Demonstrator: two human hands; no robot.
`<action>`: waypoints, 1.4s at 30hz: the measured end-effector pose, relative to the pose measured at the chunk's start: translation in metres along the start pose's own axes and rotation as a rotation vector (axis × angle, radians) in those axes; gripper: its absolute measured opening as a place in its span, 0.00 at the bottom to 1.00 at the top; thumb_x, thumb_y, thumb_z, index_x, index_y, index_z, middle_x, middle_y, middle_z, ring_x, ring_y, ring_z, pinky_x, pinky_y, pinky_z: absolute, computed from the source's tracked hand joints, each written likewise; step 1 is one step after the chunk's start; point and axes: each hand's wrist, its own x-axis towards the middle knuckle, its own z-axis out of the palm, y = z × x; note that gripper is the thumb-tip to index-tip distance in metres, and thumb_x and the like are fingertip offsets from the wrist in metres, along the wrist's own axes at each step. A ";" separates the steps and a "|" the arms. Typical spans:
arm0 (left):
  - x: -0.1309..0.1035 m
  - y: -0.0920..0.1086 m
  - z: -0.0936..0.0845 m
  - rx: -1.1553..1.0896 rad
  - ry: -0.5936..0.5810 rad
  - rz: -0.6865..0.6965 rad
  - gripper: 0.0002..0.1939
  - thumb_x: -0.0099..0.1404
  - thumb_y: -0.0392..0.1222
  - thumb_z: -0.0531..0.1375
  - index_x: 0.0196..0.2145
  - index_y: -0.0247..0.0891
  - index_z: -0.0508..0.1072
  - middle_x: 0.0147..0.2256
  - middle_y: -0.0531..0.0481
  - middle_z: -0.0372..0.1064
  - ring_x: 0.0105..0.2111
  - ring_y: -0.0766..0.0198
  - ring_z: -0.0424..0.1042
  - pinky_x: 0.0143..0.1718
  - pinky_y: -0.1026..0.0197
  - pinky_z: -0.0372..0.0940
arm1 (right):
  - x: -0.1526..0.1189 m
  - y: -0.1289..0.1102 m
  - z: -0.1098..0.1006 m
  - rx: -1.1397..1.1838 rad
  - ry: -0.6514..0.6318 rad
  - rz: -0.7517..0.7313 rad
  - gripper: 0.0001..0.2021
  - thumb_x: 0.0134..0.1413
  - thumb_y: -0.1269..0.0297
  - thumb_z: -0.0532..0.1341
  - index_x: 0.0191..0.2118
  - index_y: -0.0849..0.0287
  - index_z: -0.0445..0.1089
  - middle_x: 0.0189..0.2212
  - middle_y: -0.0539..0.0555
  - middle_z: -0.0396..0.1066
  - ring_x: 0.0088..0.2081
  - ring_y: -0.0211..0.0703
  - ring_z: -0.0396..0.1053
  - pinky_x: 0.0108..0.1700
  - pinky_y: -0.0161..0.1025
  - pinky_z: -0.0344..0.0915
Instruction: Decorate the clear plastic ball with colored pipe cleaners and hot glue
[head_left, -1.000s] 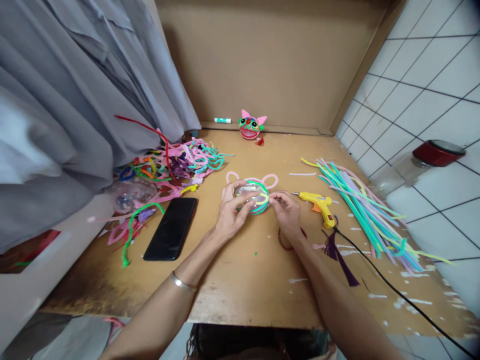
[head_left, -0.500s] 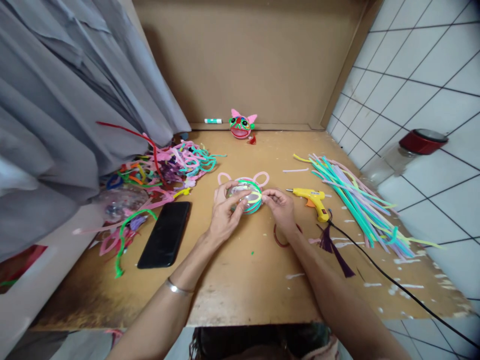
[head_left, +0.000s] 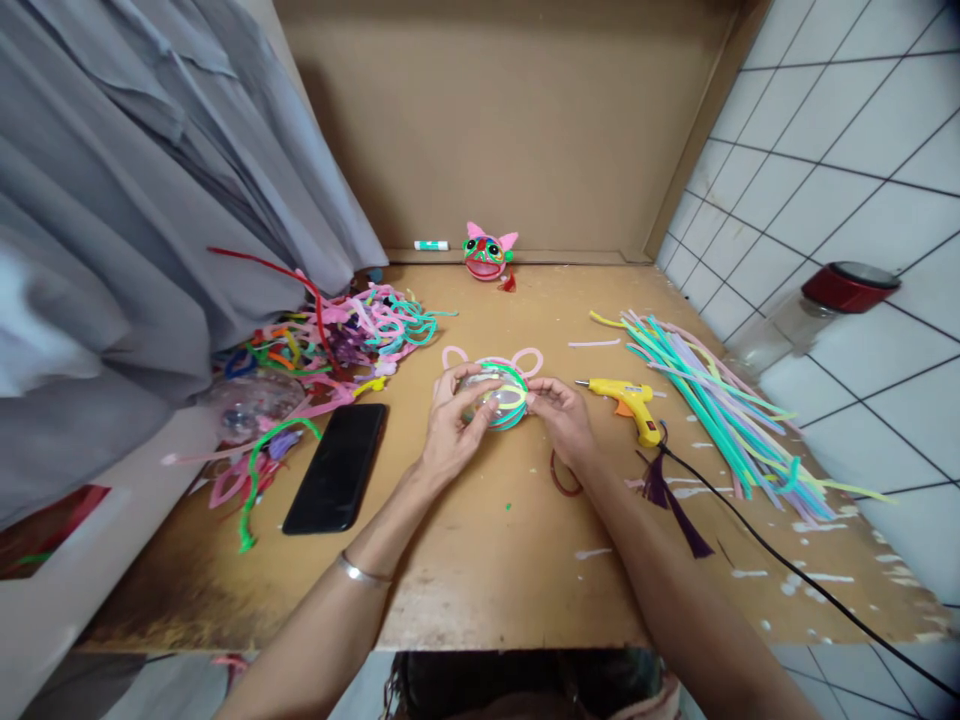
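A clear ball (head_left: 510, 395) wrapped with green and teal pipe cleaners sits low over the middle of the table. Two pink pipe-cleaner loops stand up from its far side like ears. My left hand (head_left: 454, 420) is closed around the ball's left side, its fingers reaching over the top. Across the near face lies a yellow pipe cleaner (head_left: 517, 404) bent into a narrow loop. At the loop's right end, my right hand (head_left: 562, 415) pinches it between thumb and forefinger. The fingers hide part of the ball.
A yellow glue gun (head_left: 634, 400) with a black cord lies right, beside a bundle of pipe cleaners (head_left: 712, 400) and a purple tassel (head_left: 667, 495). Left are a black phone (head_left: 336, 468) and a tangled pipe-cleaner heap (head_left: 352, 325). A finished animal head (head_left: 486, 258) stands at the back.
The whole view has shifted slightly, so everything appears a little further right. Both hands keep their hold on the ball and the yellow loop, with only small finger movement.
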 end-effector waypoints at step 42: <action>-0.001 0.012 0.010 -0.081 0.026 -0.008 0.18 0.60 0.44 0.64 0.47 0.41 0.70 0.52 0.41 0.69 0.55 0.51 0.66 0.57 0.46 0.62 | -0.008 -0.007 -0.008 0.001 0.079 -0.044 0.06 0.39 0.63 0.69 0.29 0.53 0.75 0.24 0.46 0.72 0.27 0.38 0.65 0.34 0.37 0.62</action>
